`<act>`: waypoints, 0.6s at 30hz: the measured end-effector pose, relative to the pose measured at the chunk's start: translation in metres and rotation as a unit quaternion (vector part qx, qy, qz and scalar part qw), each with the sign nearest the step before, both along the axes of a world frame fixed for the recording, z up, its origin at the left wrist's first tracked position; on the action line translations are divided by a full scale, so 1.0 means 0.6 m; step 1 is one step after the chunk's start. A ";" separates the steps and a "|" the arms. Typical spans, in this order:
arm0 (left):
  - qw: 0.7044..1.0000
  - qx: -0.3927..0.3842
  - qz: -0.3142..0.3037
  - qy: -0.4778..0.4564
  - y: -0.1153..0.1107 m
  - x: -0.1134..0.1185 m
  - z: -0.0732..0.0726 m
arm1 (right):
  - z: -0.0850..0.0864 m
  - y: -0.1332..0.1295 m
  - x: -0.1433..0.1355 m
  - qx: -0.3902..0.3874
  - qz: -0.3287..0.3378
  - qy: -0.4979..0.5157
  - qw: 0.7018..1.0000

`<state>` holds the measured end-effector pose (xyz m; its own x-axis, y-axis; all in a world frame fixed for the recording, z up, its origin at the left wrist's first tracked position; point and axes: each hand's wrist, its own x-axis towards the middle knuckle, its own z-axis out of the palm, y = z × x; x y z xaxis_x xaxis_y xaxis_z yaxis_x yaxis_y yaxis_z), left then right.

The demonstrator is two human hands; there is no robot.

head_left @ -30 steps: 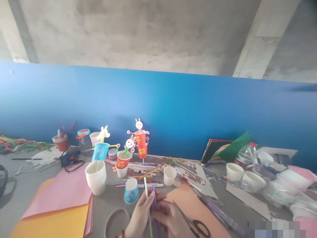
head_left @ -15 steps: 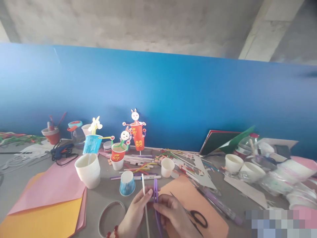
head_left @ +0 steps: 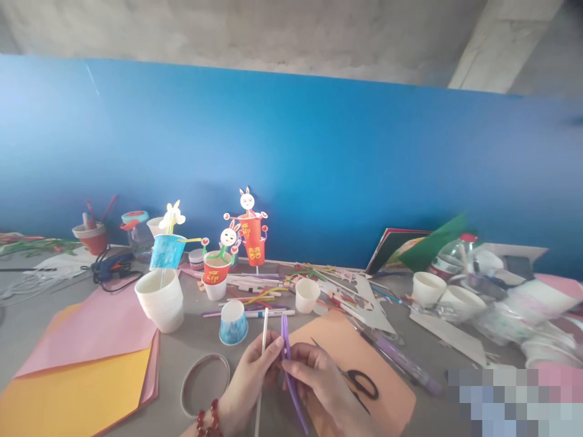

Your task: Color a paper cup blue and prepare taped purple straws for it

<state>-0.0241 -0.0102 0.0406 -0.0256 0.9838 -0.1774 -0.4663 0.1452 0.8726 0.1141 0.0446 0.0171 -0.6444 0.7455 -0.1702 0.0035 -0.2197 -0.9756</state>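
Holding white stick (head_left: pixel 265 321) in left hand (head_left: pixel 248 376), pinching purple strips (head_left: pixel 296 400) in right hand (head_left: pixel 316 370), lower centre of frame. Could let strips splay through too loose a pinch, or knock scissors (head_left: pixel 353 376) by dropping right wrist.

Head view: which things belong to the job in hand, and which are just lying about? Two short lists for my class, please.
In hand:
- white stick, in the left hand
- purple strips, in the right hand

Apparently just lying about, untouched:
- scissors
- white cup stack
- grey ring
- yellow paper
- blue tool with a cable
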 end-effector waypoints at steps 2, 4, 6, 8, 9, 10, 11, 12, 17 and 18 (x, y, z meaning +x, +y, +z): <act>1.000 0.002 -0.005 -0.002 0.000 0.000 0.003 | -0.001 -0.001 0.000 0.002 -0.001 -0.004 1.000; 1.000 0.001 -0.006 -0.003 0.000 0.001 0.001 | 0.000 -0.002 0.000 0.002 -0.001 -0.007 1.000; 1.000 0.002 -0.006 -0.002 0.001 0.001 -0.003 | 0.003 -0.005 0.000 0.004 -0.001 -0.009 1.000; 1.000 0.009 -0.002 0.004 0.002 0.001 -0.007 | 0.007 -0.006 0.001 0.008 0.002 -0.009 1.000; 1.000 0.014 0.009 0.013 0.002 0.000 -0.009 | 0.009 -0.006 0.002 0.010 0.005 -0.008 1.000; 0.999 0.018 0.029 0.024 0.002 -0.002 -0.010 | 0.011 -0.005 0.003 0.013 0.010 -0.006 1.000; 0.998 0.020 0.056 0.036 0.002 -0.004 -0.011 | 0.014 -0.004 0.004 0.015 0.015 -0.003 1.000; 0.995 0.020 0.091 0.045 0.002 -0.007 -0.012 | 0.017 -0.004 0.006 0.018 0.023 0.001 1.000; 0.973 0.020 0.224 0.057 0.007 -0.018 -0.019 | 0.021 -0.007 0.007 0.013 0.035 0.018 0.999; 0.970 0.022 0.234 0.062 0.007 -0.018 -0.020 | 0.020 -0.008 0.006 0.008 0.007 0.024 1.000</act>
